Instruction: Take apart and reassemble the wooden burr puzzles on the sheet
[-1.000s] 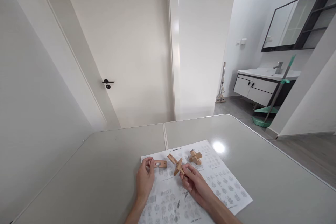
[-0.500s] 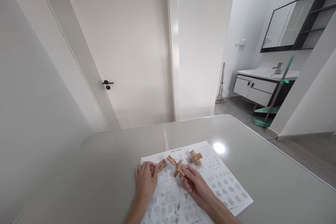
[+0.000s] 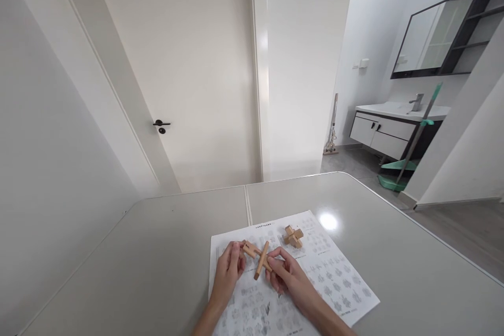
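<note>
Two notched wooden puzzle pieces, crossed together [image 3: 262,261], are between my hands just above the printed sheet [image 3: 252,299]. My right hand [image 3: 291,275] pinches their right end between thumb and fingers. At the left end, my left hand [image 3: 227,273] has its thumb and fingers closed on the wood, near a small dark slot. The fingers hide part of that end, and I cannot make out whether a separate piece is under them. Farther back on the sheet, beyond my right hand, sits an interlocked wooden burr puzzle [image 3: 293,237].
The paper lies on a grey-green table [image 3: 157,262] with a seam down its middle. Behind the table is a white door [image 3: 205,73]. To the right are a washbasin cabinet [image 3: 388,128], a green dustpan [image 3: 391,182] and a mop [image 3: 333,131].
The crossed pieces have moved left and towards me, and turned. My left hand has come up from a piece on the sheet to their left end. That loose piece no longer shows separately.
</note>
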Demonstrator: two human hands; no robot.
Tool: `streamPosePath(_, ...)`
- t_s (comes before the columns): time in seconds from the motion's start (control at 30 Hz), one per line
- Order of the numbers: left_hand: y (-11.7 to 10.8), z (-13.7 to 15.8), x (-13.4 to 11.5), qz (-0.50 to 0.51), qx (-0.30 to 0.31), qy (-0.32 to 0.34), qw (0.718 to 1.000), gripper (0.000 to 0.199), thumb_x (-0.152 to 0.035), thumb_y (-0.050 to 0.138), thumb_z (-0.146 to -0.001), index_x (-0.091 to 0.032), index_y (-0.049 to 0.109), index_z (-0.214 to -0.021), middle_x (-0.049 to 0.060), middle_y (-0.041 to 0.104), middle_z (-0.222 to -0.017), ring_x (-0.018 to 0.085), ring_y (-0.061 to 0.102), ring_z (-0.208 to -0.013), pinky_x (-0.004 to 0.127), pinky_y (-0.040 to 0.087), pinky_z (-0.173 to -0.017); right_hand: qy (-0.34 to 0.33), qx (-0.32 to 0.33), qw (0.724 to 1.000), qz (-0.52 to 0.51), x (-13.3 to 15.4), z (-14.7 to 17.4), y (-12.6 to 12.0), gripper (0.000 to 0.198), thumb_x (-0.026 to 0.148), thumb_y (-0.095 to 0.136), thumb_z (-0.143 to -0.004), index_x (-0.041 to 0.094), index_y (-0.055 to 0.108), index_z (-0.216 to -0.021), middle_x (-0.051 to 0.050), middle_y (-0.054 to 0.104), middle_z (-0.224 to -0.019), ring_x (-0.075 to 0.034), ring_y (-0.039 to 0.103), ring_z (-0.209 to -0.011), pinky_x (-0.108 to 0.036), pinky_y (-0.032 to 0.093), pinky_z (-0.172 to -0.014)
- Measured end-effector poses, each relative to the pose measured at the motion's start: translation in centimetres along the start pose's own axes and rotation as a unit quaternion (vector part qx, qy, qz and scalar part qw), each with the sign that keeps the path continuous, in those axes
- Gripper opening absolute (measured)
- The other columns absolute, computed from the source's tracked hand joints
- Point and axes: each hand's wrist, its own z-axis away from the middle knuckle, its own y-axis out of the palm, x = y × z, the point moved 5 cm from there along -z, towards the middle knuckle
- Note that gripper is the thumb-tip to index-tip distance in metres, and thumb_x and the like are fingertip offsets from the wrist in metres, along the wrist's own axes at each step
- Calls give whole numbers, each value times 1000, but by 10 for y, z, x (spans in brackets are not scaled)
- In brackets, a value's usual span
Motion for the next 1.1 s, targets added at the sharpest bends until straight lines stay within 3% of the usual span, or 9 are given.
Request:
streamPosePath(0.2,9,0,6,118,66,-63,989,46,-63,66,-85,-17,62,-89,-9,43,-52,6,27,-42,19,23,-41,-17,7,999,42,-2,-1,1,50,65,71,-84,21,58,-103,2,66,-67,-9,46,-45,-20,31,-44)
streamPosePath(0.37,8,-1,11,149,77,-77,983,42,-58,66,-88,-19,55,-77,-8,44,-51,5,28,-42,19,26,-43,-37,7,998,57,7,2,2,51,58,74,-85,21,66,-120,-5,67,-86,-17,58,-74,-25,47,-59)
streamPosePath(0.47,7,-2,15,176,69,-86,978,43,-55,67,-88,-20,50,-71,-8,44,-51,5,28,-41,20,27,-43,-29,21,998,50,11,4,4,50,57,74,-86,23,68,-122,-9,70,-101,-21,61,-87,-29,50,-67)
streamPosePath(0.57,8,-2,19,208,76,-102,970,44,-55,69,-86,-20,49,-70,-9,43,-49,5,27,-41,20,26,-44,-25,37,998,33,13,5,6,52,57,74,-85,24,67,-125,-9,71,-102,-24,63,-94,-30,50,-69)
streamPosePath(0.83,12,-1,16,222,99,-136,960,47,-56,71,-85,-19,49,-66,-8,42,-46,6,28,-41,22,25,-46,-31,69,997,15,7,4,5,49,51,75,-87,24,62,-127,-6,70,-92,-21,63,-86,-29,46,-66)
streamPosePath(1.1,12,0,19,253,103,-149,950,41,-52,73,-85,-19,53,-71,-9,44,-48,5,27,-41,22,24,-46,-27,45,999,8,2,2,0,49,51,78,-84,22,61,-119,-5,71,-86,-19,65,-76,-26,42,-60)
